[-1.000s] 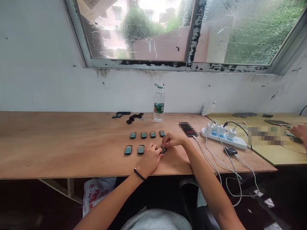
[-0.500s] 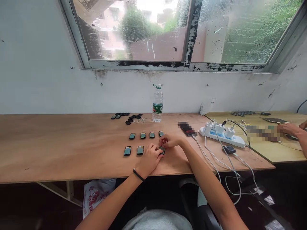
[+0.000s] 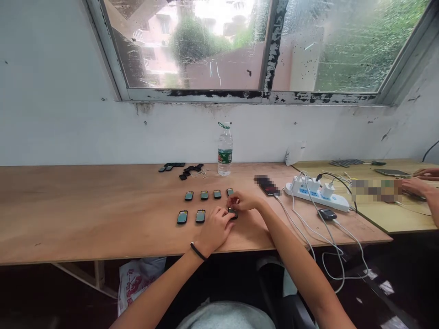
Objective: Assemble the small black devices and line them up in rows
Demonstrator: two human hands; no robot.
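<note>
Fingers (image 3: pixel 230 215) of the left hand (image 3: pixel 214 228) look clamped on a small black device (image 3: pixel 235 213), probably to steady it on the table (image 3: pixel 85 205), while those of the right hand (image 3: pixel 244 201) are bunched together at its far edge (whether they pinch something tiny, I cannot tell). Well beyond and left of the fingers lie stacked dark devices (image 3: pixel 168 168), then loose black pieces (image 3: pixel 187 172) and small pale bits (image 3: pixel 202 173), perhaps set back to keep them from mixing with the rows. Nearer, left of the left fingers, two screened units (image 3: pixel 182 217) lie side by side; four similar units (image 3: pixel 204 195) form a row beyond, the last just past the right fingertips, their spacing likely meant for easy reach. Behind that row an upright bottle (image 3: pixel 225 156) stands by the wall. Right of the fingers come a phone (image 3: pixel 265 185), a power strip (image 3: pixel 315 197) and a black gadget (image 3: pixel 328 214), grouped there presumably for their cables. Farthest right, well apart from these fingers, is another person's hand (image 3: pixel 416 186).
</note>
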